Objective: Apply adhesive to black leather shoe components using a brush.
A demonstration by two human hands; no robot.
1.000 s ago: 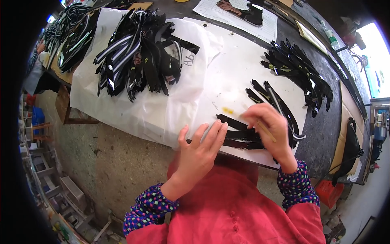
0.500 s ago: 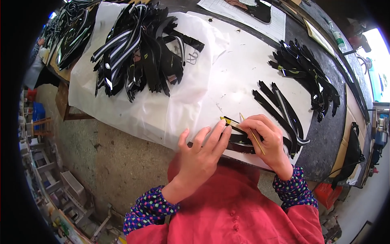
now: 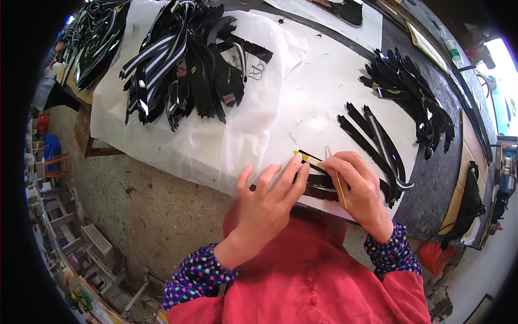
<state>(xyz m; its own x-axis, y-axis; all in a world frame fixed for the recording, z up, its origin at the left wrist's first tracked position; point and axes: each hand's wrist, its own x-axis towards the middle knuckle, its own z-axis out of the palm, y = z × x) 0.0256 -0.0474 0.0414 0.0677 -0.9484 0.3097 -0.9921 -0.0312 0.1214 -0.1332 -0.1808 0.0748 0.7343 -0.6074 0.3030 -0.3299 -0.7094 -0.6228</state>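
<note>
My left hand (image 3: pixel 263 208) lies with its fingers spread, the fingertips at the left end of a black strip with a yellow patch (image 3: pixel 305 157) near the board's front edge. My right hand (image 3: pixel 364 189) pinches a thin yellow stick (image 3: pixel 340 189), perhaps a pen or brush, over the same strip. Its pointed end stands above the fingers; the kind cannot be made out. Another black strip (image 3: pixel 319 181) lies just nearer to me, partly under my hands. Right of my right hand, several curved black strips (image 3: pixel 372 143) lie fanned out, one with a pale stripe.
A large pile of black and striped strips (image 3: pixel 199 70) covers the white sheeting (image 3: pixel 189 156) at the left. Another black bundle (image 3: pixel 413 102) lies on the right of the white board (image 3: pixel 307 108). Paper (image 3: pixel 372 32) lies at the back, and a bottle (image 3: pixel 452 53) at the far right.
My right hand has shifted slightly right, and the stick is now more upright. My left hand stays almost in place, fingers still spread by the strip.
</note>
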